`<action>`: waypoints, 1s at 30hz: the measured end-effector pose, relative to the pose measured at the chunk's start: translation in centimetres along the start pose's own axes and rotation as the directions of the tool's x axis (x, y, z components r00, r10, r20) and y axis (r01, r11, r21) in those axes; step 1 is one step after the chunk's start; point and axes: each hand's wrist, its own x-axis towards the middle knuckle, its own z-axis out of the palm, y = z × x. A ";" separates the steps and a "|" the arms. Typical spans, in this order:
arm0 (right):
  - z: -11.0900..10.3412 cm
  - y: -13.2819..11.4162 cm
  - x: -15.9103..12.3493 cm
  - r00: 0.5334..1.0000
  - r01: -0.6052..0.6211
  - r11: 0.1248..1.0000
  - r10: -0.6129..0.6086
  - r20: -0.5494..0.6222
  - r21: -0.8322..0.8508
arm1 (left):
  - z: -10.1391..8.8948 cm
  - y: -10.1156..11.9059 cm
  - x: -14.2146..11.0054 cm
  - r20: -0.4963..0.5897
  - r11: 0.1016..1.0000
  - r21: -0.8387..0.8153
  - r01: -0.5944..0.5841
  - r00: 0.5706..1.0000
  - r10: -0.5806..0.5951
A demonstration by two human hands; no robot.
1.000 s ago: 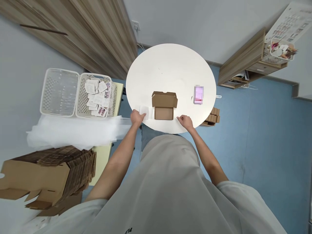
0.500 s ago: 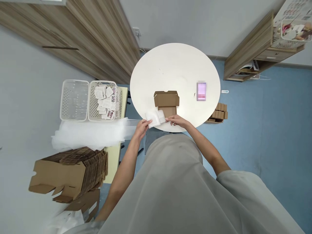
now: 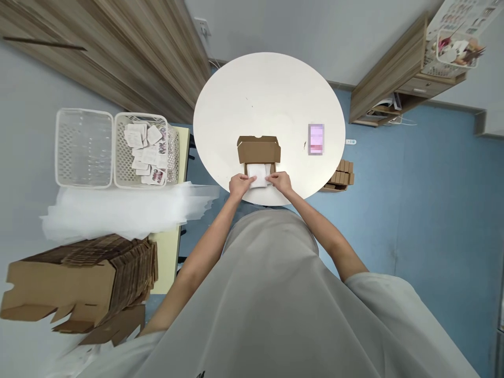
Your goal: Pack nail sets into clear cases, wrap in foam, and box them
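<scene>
Packet (image 3: 258, 176) now over box (image 3: 259, 151), between left hand (image 3: 239, 185), right hand (image 3: 281, 182)

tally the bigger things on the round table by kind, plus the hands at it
open cardboard box: 1
white wrapping bundle, in the box: 1
pixelated pink rectangular item: 1
hands, left hand and right hand: 2
total: 5

Matt brown cardboard forms the open box (image 3: 259, 149); beneath it, the bench (image 3: 268, 100) looks smooth and white, with a soft sheen.
</scene>
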 end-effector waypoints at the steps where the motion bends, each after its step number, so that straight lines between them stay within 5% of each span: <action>1: -0.1 -0.2 0.4 1.000 -0.003 0.998 0.002 -0.025 -0.060 | 0.2 0.5 0.5 -0.008 0.998 0.061 -0.015 1.000 0.016; 7: 0.2 -1.4 2.3 0.996 -0.060 0.928 0.033 -0.080 -0.369 | 1.5 2.0 2.0 -0.030 0.971 0.238 -0.004 0.999 0.011; 15: 1.4 -1.6 2.9 0.998 -0.064 0.830 0.048 -0.045 -0.554 | 2.8 1.6 2.1 -0.035 0.934 0.357 -0.027 0.999 0.042; 24: 1.1 -1.8 2.8 0.997 0.035 0.781 0.011 0.070 -0.623 | 2.8 1.0 2.1 0.092 0.834 0.507 -0.216 0.976 0.197; 30: -2.9 -0.7 0.7 0.996 0.081 0.907 -0.091 -0.004 -0.413 | 0.1 -1.0 2.3 -0.083 0.911 0.296 -0.286 0.943 0.323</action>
